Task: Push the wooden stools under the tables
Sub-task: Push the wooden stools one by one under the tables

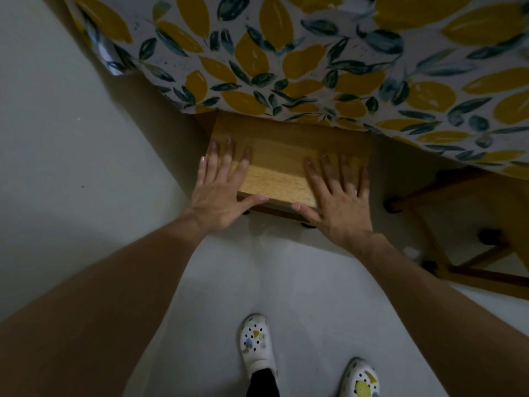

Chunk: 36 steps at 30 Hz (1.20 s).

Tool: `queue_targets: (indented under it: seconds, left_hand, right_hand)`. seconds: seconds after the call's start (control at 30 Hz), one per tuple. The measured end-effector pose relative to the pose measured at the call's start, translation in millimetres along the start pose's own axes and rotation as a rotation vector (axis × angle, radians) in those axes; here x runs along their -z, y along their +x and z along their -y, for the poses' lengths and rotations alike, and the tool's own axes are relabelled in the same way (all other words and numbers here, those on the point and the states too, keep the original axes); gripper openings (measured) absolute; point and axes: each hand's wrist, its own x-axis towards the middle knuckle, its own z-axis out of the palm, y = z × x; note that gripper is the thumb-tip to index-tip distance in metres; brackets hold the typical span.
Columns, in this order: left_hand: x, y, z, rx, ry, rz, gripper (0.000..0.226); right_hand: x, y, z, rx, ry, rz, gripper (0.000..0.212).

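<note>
A pale grey floor [286,282] carries a wooden stool [279,156] centre frame and two white clogs [259,343] at the bottom.

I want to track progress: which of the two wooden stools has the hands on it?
The stool in the middle, half under the lemon-print tablecloth; both hands lie flat on its seat. The right one stands untouched.

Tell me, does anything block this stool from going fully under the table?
Nothing visible does. Both hands, left and right, lie flat on the stool, already partly beneath the tablecloth. Another stool stands clear at the right.
</note>
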Motion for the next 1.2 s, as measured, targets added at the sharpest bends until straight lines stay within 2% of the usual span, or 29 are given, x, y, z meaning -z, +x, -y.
queue_targets:
  seconds: [0.1, 0.17, 0.3, 0.47, 0.63, 0.8, 0.9, 1.03, 1.2]
  left_hand:
    - [9.1, 1.7, -4.3, 0.020, 0.047, 0.125, 0.100]
    - [13.9, -0.7, -11.5, 0.025, 0.095, 0.153, 0.101]
    - [16.0, -15.4, -53.9, -0.080, 0.012, 0.030, 0.100]
    - [10.9, -18.2, -160.8, -0.303, -0.096, -0.046, 0.092]
    - [-9.7, -5.1, -287.9, -0.424, -0.103, -0.096, 0.090]
    - [-41.5, 13.4, -412.2, -0.521, -0.058, -0.124, 0.081]
    - [-54.7, 34.4, -463.7, -0.559, 0.029, -0.156, 0.080]
    - [-58.6, 66.0, -493.8, -0.587, 0.046, -0.160, 0.081]
    - [-53.9, 87.8, -492.1, -0.706, 0.133, -0.155, 0.079]
  right_hand:
    - [10.3, -0.7, -2.6, 0.015, 0.102, 0.057, 0.083]
    - [17.4, -9.8, -4.6, 0.009, 0.172, 0.010, 0.086]
    - [20.5, -52.4, -24.9, -0.156, 0.267, -0.132, 0.090]
    - [14.6, -119.3, -110.3, -0.373, 0.247, -0.220, 0.095]
    - [12.9, -180.6, -224.5, -0.577, 0.173, -0.270, 0.099]
    - [4.1, -226.7, -324.6, -0.591, 0.126, -0.288, 0.101]
    - [-7.1, -238.3, -361.4, -0.558, 0.105, -0.268, 0.102]
    - [-18.0, -234.1, -382.6, -0.513, 0.091, -0.280, 0.101]
    - [-24.9, -228.2, -382.8, -0.545, 0.015, -0.278, 0.099]
